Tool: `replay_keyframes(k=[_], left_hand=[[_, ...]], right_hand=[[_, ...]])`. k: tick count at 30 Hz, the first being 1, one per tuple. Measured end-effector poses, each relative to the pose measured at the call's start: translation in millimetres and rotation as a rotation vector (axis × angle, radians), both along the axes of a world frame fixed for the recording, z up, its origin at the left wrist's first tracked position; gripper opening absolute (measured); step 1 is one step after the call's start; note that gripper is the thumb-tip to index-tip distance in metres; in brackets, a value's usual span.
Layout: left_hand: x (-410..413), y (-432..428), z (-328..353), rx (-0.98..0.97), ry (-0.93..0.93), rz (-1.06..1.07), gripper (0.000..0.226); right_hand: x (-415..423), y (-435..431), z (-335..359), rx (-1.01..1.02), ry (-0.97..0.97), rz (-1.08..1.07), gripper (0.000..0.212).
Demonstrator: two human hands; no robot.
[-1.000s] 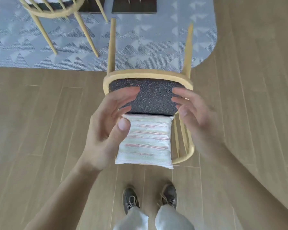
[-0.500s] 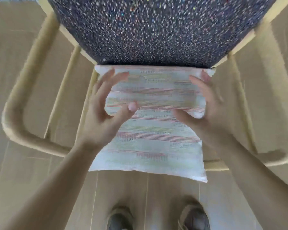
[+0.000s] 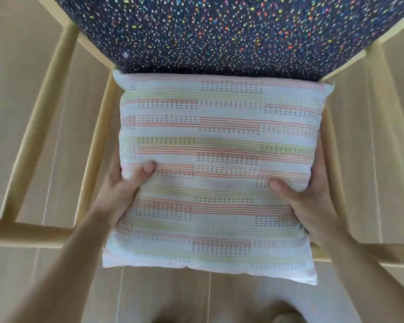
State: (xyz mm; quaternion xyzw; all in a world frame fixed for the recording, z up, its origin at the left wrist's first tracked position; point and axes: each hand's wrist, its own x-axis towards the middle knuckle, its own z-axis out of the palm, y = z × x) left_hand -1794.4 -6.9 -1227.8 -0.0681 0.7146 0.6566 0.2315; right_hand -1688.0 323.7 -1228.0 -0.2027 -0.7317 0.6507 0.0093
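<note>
A square white cushion with red and green woven stripes leans against the spindle back of a pale wooden chair, seen from above and behind. My left hand grips the cushion's left edge, thumb on the front face and fingers hidden behind. My right hand grips the right edge the same way. The chair's dark speckled seat pad fills the top of the view.
The chair's curved back rail runs across left and right of the cushion, with spindles on both sides. Light wood-look floor lies below, with my blurred shoes at the bottom edge.
The view has closed in on the chair. Both hands went from hovering open over the cushion's front to gripping its left and right edges.
</note>
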Motion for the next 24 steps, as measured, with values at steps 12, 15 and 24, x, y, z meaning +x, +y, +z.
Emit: replay_keyframes(k=[12,15,24], left_hand=[[15.3,13.9,132.5,-0.022,-0.144,0.105,0.058],[-0.9,23.9,221.1,-0.083,-0.169,0.123,0.043],[-142.3,79.5,438.7,-0.236,-0.267,0.159,0.026]], right_hand=[[-5.8,-2.7,134.6,0.099,-0.188,-0.079,0.072],[-29.8,10.9,219.9,0.094,-0.234,-0.077,0.077],[-174.6,71.3,428.8,0.003,-0.341,0.0,0.075]])
